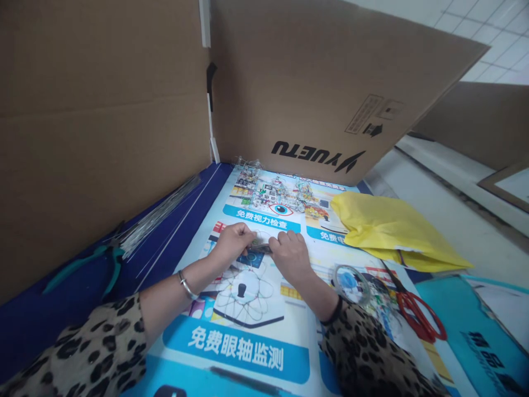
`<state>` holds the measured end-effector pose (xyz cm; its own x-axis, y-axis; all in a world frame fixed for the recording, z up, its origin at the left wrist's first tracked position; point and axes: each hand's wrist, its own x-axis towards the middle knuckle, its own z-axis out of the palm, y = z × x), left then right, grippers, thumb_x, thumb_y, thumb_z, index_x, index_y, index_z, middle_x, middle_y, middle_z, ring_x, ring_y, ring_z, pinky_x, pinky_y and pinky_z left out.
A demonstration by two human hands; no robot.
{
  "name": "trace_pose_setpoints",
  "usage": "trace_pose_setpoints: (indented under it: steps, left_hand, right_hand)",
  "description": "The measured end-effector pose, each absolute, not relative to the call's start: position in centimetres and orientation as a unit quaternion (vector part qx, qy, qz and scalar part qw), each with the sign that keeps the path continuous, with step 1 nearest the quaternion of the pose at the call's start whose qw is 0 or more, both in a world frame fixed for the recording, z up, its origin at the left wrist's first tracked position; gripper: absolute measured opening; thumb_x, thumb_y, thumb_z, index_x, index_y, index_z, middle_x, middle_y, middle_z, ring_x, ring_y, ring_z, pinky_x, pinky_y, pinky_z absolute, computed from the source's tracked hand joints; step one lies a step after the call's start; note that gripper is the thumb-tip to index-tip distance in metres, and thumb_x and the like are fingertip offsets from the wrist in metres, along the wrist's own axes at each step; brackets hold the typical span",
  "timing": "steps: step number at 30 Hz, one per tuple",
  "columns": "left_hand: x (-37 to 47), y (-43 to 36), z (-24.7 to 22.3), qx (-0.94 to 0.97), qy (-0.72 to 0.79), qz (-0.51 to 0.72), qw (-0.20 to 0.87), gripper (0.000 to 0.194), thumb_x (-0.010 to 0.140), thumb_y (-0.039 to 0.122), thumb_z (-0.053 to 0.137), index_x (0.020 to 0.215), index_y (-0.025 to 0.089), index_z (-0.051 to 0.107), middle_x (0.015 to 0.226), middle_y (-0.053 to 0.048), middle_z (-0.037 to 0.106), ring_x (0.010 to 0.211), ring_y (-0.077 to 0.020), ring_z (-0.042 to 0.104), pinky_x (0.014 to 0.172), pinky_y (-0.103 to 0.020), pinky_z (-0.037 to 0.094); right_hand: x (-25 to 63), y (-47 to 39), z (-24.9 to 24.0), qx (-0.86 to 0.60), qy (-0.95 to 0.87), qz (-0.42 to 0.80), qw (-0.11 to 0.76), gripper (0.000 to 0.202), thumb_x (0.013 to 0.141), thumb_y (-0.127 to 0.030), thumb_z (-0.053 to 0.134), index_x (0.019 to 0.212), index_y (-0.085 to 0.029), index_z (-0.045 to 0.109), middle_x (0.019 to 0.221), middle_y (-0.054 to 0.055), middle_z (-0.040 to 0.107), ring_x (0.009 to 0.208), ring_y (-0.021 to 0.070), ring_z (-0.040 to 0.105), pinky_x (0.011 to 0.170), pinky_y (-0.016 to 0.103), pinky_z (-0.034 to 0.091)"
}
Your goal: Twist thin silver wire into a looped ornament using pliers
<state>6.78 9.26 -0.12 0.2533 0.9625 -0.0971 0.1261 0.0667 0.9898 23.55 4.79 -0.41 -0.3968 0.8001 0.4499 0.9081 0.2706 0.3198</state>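
My left hand [235, 241] is closed in a pinch, its thumb and fingertips on thin wire. Close on its right, my right hand [291, 255] is closed in a fist around a short dark metallic piece [261, 248] that bridges the gap between the hands. Fine wire loops show around this piece; its exact kind is too small to make out. Below the hands, a flower-shaped outline of thin wire loops [243, 295] lies on the printed poster [297, 309].
Green-handled pliers [113, 264] and a bundle of straight wires [159, 218] lie left. Several wire pieces [281, 190] sit at the back. A yellow bag [392, 229], a clear tape roll [351, 284] and red scissors [419, 314] lie right. Cardboard walls [322, 71] stand behind.
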Motion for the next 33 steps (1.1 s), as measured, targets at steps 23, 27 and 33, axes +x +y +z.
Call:
trace_pose_setpoints:
  steps: [23,27,33]
  left_hand:
    - [6.73,9.12,0.10,0.558,0.490,0.389,0.545,0.026,0.072,0.033,0.058,0.057,0.017,0.045,0.045,0.007,0.047,0.033,-0.0055,0.042,0.035,-0.016,0.028]
    - [6.76,8.99,0.32,0.557,0.499,0.383,0.542,0.025,0.072,0.033,0.058,0.057,0.017,0.044,0.044,0.007,0.047,0.033,-0.0057,0.042,0.035,-0.016,0.028]
    - [6.82,8.97,0.12,0.559,0.501,0.380,0.541,0.026,0.071,0.034,0.058,0.057,0.017,0.044,0.044,0.006,0.048,0.033,-0.0062,0.043,0.035,-0.016,0.028]
  right_hand:
    - [23.60,4.68,-0.01,-0.541,-0.790,-0.272,0.099,0.016,0.071,-0.032,0.064,0.077,-0.020,0.054,0.074,0.005,0.050,0.077,0.0215,0.038,0.067,0.034,0.021]
    - [23.57,4.74,0.00,-0.538,-0.790,-0.276,0.099,0.015,0.072,-0.032,0.064,0.075,-0.020,0.054,0.073,0.005,0.050,0.075,0.0211,0.037,0.066,0.033,0.021]
    - [23.58,4.76,-0.08,-0.530,-0.793,-0.281,0.106,0.014,0.072,-0.029,0.064,0.072,-0.021,0.053,0.071,0.004,0.049,0.074,0.0207,0.037,0.065,0.033,0.020]
